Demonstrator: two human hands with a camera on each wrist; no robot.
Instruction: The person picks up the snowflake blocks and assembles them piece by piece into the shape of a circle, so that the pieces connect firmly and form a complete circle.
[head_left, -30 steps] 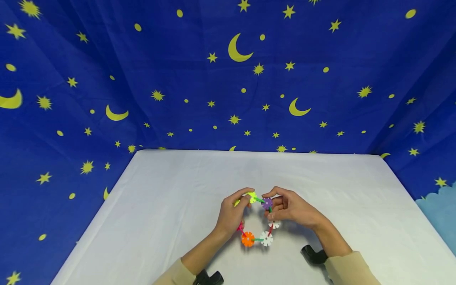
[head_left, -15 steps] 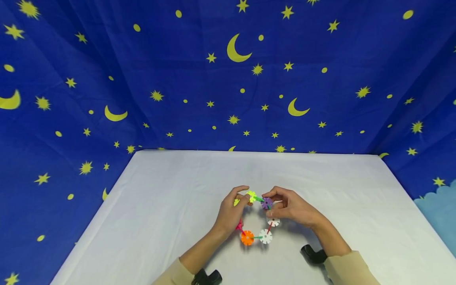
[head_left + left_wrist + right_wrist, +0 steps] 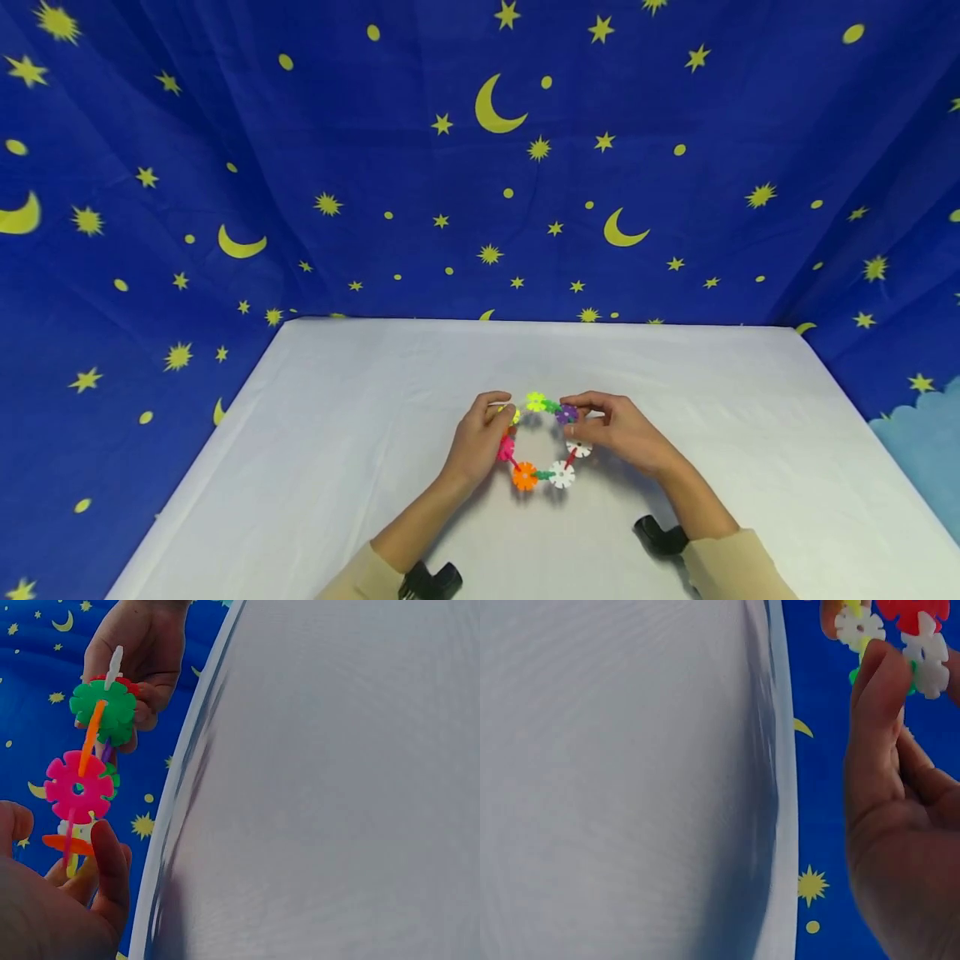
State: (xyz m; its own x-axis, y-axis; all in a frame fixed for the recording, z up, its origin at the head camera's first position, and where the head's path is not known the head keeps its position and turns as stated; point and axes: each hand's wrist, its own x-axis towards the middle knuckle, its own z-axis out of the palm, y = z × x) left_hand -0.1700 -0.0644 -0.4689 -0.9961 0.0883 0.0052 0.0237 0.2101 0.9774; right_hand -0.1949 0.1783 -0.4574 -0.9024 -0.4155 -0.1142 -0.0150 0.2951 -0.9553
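Note:
Between my two hands hangs a ring of notched plastic snowflake discs, joined edge to edge, in the head view. My left hand (image 3: pixel 480 435) pinches its left side at a yellow disc (image 3: pixel 514 414), just above a pink disc (image 3: pixel 506 448). My right hand (image 3: pixel 618 432) holds the right side at a purple disc (image 3: pixel 567 413), its fingers partly covering it. Another yellow disc (image 3: pixel 536 402) is at the top, an orange disc (image 3: pixel 525 477) and a white disc (image 3: pixel 562 475) at the bottom. A green disc (image 3: pixel 103 705) shows edge-linked in the left wrist view.
A white-covered table (image 3: pixel 337 417) lies beneath the hands. A blue curtain (image 3: pixel 420 167) with yellow moons and stars surrounds its back and sides. Dark wrist-worn devices, one (image 3: pixel 435 582) by the left sleeve and one (image 3: pixel 660 536) by the right, sit at the forearms.
The ring's lower discs have risen in the head view, so it looks shorter. My left fingers have slid left off the top yellow disc, which now shows fully.

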